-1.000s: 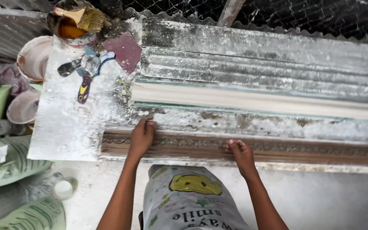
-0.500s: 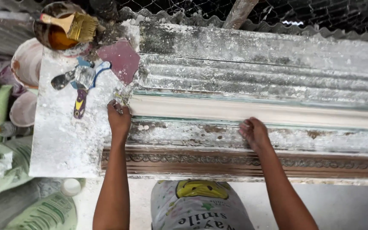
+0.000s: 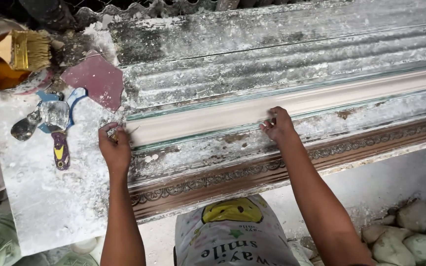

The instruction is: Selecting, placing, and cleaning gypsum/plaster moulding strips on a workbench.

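Note:
A long pale plaster moulding strip (image 3: 292,106) lies in a plaster-crusted mould (image 3: 252,64) on the bench. My left hand (image 3: 114,148) grips the strip's left end, fingers curled around its edge. My right hand (image 3: 278,125) pinches the strip's near edge about a third of the way along. In front of the strip runs a brown ornamental moulding (image 3: 272,170) with a carved pattern along the bench's near edge.
At left, a white dusty board (image 3: 40,197) carries putty knives (image 3: 55,128) and a maroon tile piece (image 3: 94,79). A bowl with orange liquid and a brush (image 3: 20,51) sits top left. Stones (image 3: 415,226) lie on the floor at right.
Both hands have moved from the brown ornamental moulding up to the pale strip and taken hold of it. The view has shifted closer and leftward.

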